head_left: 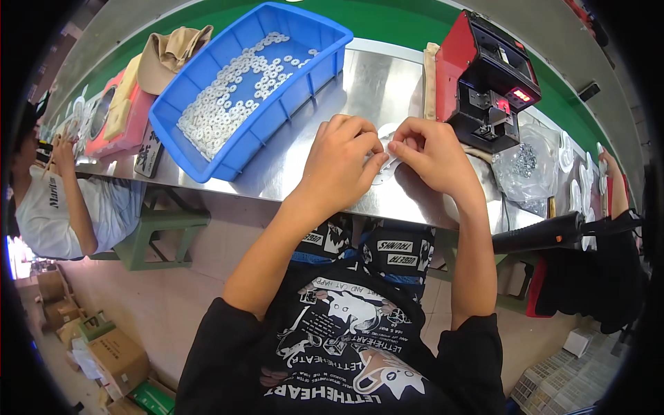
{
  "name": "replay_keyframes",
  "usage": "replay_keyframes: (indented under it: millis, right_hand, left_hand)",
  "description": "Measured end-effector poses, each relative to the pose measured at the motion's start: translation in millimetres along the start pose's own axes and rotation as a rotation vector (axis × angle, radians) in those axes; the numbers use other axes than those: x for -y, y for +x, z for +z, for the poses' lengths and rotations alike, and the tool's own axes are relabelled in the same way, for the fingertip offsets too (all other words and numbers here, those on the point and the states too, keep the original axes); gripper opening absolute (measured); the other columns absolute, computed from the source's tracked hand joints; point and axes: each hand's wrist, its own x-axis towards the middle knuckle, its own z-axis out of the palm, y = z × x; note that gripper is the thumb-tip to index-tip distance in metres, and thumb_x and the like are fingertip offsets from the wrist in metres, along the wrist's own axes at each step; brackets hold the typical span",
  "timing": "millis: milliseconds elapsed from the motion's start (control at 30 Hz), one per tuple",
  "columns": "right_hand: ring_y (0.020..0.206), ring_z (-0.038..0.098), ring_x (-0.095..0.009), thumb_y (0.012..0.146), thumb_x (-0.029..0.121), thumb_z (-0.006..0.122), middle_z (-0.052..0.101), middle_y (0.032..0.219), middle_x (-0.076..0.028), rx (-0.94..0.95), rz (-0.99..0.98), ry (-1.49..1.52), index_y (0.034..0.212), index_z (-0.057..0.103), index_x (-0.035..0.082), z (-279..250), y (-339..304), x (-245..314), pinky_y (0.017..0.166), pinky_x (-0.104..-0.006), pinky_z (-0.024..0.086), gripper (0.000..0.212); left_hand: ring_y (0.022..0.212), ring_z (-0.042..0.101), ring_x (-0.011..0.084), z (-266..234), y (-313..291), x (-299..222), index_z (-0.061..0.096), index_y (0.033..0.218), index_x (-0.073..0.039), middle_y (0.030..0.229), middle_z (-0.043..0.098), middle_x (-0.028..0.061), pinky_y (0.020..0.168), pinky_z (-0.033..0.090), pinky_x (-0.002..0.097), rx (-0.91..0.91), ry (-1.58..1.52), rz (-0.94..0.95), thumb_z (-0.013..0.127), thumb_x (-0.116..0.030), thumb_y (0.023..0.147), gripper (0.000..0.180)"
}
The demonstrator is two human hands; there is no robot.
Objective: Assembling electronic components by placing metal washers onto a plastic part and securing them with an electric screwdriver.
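My left hand and my right hand meet above the metal tabletop, thumbs facing each other. Between them is a thin white round part, largely covered by my fingers. The left fingers are curled and pinched at its left side. At its right side, the right thumb and forefinger press together. Whether a smaller piece is also between the fingertips cannot be made out. To the left of my hands, a blue plastic bin holds many small white ring-shaped pieces.
Right of my hands stands a red and black machine with a lit red display. Beside it lies a clear bag of small metal parts. A black bar-shaped object juts over the right table edge. People sit at both sides; a cap lies behind the bin.
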Motion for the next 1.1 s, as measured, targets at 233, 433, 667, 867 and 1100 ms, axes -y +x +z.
replay_keyframes:
  millis: [233, 433, 667, 867, 1100]
  right_hand:
    - [0.059, 0.045, -0.009, 0.081, 0.014, 0.076, 0.05, 0.062, 0.001, 0.025, 0.09, 0.019, 0.087, 0.069, -0.001, 1, 8, -1, 0.054, -0.029, 0.036, 0.018]
    - [0.056, 0.048, -0.012, 0.08, 0.011, 0.073, 0.049, 0.059, -0.002, -0.095, 0.03, -0.011, 0.099, 0.069, 0.004, 4, 2, -4, 0.054, -0.0317, 0.038, 0.021]
    - [0.064, 0.056, -0.021, 0.083, -0.007, 0.067, 0.058, 0.072, -0.011, -0.882, -0.614, -0.342, 0.097, 0.065, -0.006, -16, -103, 33, 0.058, -0.031, 0.046, 0.015]
    - [0.088, 0.067, -0.024, 0.091, 0.002, 0.062, 0.065, 0.1, -0.017, -1.647, -0.359, 0.104, 0.123, 0.055, -0.006, -59, -164, 1, 0.08, -0.0336, 0.054, 0.033]
    - [0.068, 0.062, -0.017, 0.085, -0.007, 0.065, 0.062, 0.084, -0.008, -0.942, 0.141, 0.576, 0.126, 0.054, -0.003, -25, -174, -31, 0.068, -0.0291, 0.05, 0.044]
  left_hand:
    - [0.099, 0.057, 0.0299, 8, 6, -4, 0.067, 0.077, -0.007, 0.096, 0.065, 0.0077, 0.088, 0.044, 0.0422, -0.022, 0.028, -0.1, 0.076, -0.015, 0.077, 0.013]
    - [0.094, 0.056, 0.0318, 13, 20, -13, 0.061, 0.078, -0.007, 0.09, 0.062, 0.0084, 0.086, 0.043, 0.0438, -0.008, 0.102, -0.184, 0.071, -0.018, 0.073, 0.016]
    - [0.084, 0.053, 0.0315, -4, 16, 4, 0.056, 0.074, -0.008, 0.078, 0.056, 0.0098, 0.075, 0.039, 0.0436, 0.14, 0.129, 0.003, 0.067, -0.023, 0.068, 0.02]
    - [0.078, 0.053, 0.031, 3, 21, -6, 0.056, 0.075, -0.008, 0.076, 0.056, 0.0095, 0.073, 0.039, 0.0436, 0.131, 0.205, 0.063, 0.066, -0.021, 0.074, 0.016]
    - [0.087, 0.057, 0.0312, -3, 5, -11, 0.065, 0.086, -0.005, 0.087, 0.062, 0.0095, 0.079, 0.041, 0.0448, -0.132, 0.239, 0.202, 0.076, -0.017, 0.075, 0.02]
